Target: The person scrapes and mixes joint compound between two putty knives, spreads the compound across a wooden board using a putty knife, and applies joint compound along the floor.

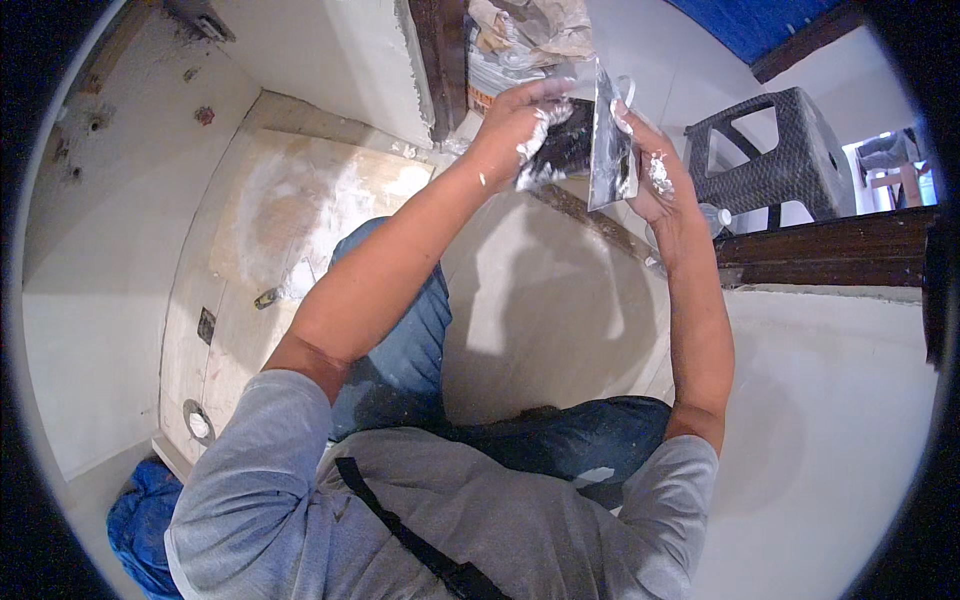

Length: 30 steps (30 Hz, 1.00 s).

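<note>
My left hand [515,125], smeared with white paste and a little blurred, grips a dark flat plate [567,140] with white paste along its edge. Close against that plate, my right hand [655,170] is closed on a flat metal trowel [604,150], its blade turned nearly edge-on. White paste also clings to the trowel and to the back of my right hand near the thumb. Both tools are held up in front of me, above the far floor. Part of the trowel's handle is hidden by my fingers.
Left of my knee, a putty knife [266,298] lies by a white-smeared board [330,165]. A crumpled paper bag [540,30] stands beyond my hands. At right, a dark woven-pattern stool [770,150] stands behind a dark wooden sill [830,250], near a clear bottle [715,217]. Blue cloth [145,525] lies lower left.
</note>
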Motion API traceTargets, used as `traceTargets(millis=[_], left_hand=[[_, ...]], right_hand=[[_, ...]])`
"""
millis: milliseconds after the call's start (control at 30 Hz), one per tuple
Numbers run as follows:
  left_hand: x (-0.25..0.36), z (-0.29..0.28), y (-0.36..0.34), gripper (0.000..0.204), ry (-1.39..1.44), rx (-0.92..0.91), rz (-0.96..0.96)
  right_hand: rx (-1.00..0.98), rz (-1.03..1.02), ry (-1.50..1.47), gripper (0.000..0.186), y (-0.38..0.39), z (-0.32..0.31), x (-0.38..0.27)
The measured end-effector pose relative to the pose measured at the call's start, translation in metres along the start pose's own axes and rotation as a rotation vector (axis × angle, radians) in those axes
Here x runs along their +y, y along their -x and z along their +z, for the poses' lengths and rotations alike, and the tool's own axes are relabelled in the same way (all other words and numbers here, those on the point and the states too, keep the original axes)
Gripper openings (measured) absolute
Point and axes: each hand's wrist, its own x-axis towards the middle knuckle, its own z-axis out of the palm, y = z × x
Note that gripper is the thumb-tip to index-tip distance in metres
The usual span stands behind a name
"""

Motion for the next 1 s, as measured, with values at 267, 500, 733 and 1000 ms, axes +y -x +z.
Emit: traceTargets(millis=[267, 500, 733, 1000], left_hand=[[0.006, 0.01, 0.009, 0.03, 0.453, 0.05, -0.013], [0.003, 0.017, 0.014, 0.034, 0.459, -0.073, -0.103], [0.006, 0.009, 0.012, 0.03, 0.046, 0.124, 0.095], [0.012, 0.013, 0.012, 0.034, -0.259, 0.138, 0.163]], right_hand=[[0.101, -0.156, 0.053, 0.05, 0.002, -0.007, 0.006], [0.233, -0.362, 0.507, 0.044, -0.001, -0.008, 0.003], [0.327, -0.456, 0.726, 0.033, 0.005, -0.009, -0.007], [0.352, -0.666, 0.862, 0.034, 0.004, -0.003, -0.001]])
